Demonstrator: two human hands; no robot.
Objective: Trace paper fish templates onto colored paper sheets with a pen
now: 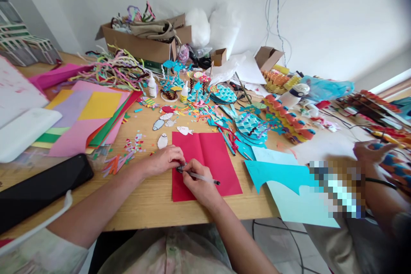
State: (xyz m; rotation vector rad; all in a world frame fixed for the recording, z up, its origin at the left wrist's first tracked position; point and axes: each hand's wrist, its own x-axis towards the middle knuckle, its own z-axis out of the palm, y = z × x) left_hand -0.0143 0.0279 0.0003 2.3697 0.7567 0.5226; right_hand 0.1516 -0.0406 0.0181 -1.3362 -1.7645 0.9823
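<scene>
A folded-crease red sheet of paper (213,150) lies on the wooden table before me. My right hand (201,182) grips a pen (205,178) with a clear barrel, its tip at the left part of the red sheet. Curled fingers of my left hand (167,159) press down beside the pen tip, on a small greyish piece mostly hidden beneath them. Just beyond the hands lie paper fish cutouts: one white fish (185,130) at the sheet's top edge, another (162,141) to its left, and several more behind.
Coloured paper sheets (99,105) and a black phone (48,188) lie left. Glue bottles (152,85) stand among scraps. Turquoise paper (276,175) lies right, near another person's hand (369,152). A cardboard box (138,47) and pipe cleaners (112,68) are at the back.
</scene>
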